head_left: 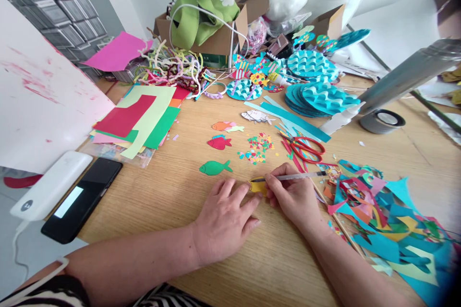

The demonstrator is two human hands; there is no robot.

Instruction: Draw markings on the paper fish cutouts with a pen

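My right hand [290,194] grips a slim pen [298,176], its tip on a small yellow paper piece [258,185] on the table. Fingers spread and palm down, my left hand [226,216] rests beside that piece, its fingertips touching the near left edge. Part of the yellow paper is covered by my fingers. Just beyond lie a green paper fish [215,168], a red paper fish [219,142], an orange paper fish [222,126] and a white fish with drawn outlines [256,116]. Small coloured paper dots [260,143] are heaped to their right.
Red-handled scissors [306,148] lie beyond my right hand. Paper scraps [392,220] pile up at the right. Coloured sheets [144,115] and a phone [82,199] are at the left. Blue wavy discs [320,98], a glue bottle [342,117] and grey tape [382,121] stand farther back.
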